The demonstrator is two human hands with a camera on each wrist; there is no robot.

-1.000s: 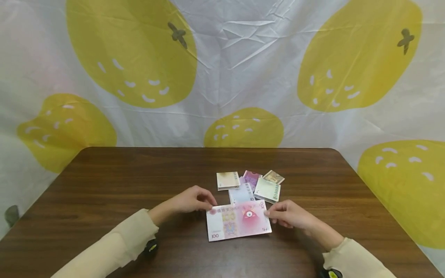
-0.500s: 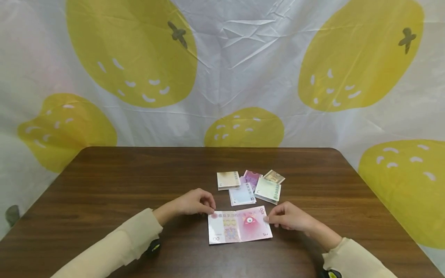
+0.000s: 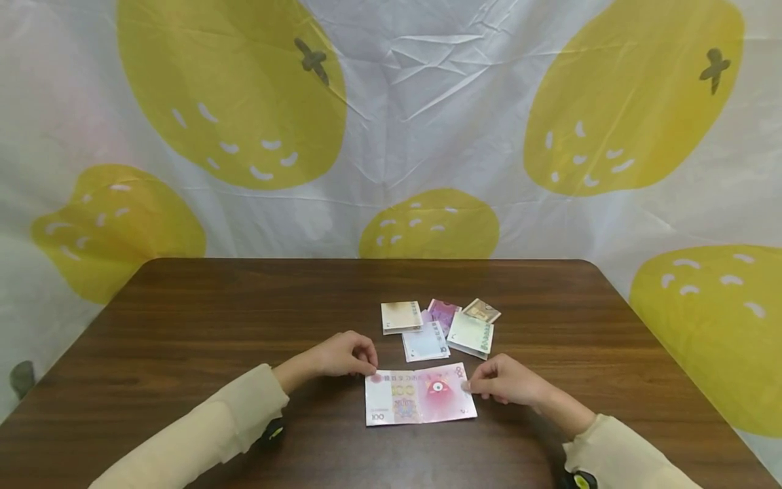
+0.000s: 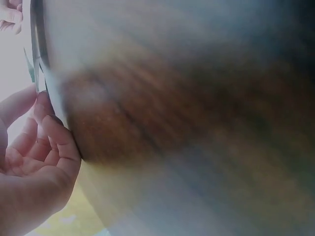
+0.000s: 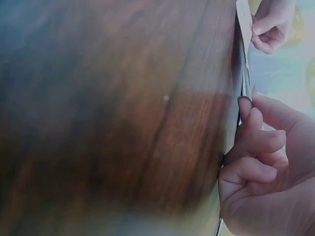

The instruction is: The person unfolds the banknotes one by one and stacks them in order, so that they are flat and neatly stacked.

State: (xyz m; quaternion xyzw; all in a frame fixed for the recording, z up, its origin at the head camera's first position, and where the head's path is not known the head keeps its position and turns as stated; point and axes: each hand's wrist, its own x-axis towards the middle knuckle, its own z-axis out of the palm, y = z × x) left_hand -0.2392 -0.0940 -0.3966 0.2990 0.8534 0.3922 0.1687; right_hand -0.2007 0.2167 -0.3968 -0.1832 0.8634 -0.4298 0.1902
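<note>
Fingers (image 3: 368, 348) of the left hand (image 3: 339, 354) are pinching the far left corner of a pink banknote (image 3: 421, 397), which is stretching unfolded between both hands; whether it is touching the worktop (image 3: 244, 326) I cannot tell. Just beyond it, a cream note (image 3: 401, 316), blue note (image 3: 425, 341), purple note (image 3: 444, 312), green note (image 3: 472, 331) and brown note (image 3: 482, 310) are lying clustered. Farthest right, the right hand (image 3: 513, 380) is pinching the banknote's right edge.

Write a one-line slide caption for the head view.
Left hand and right hand pinch a pink 100 note at opposite ends, other notes beyond it on the table.
</note>
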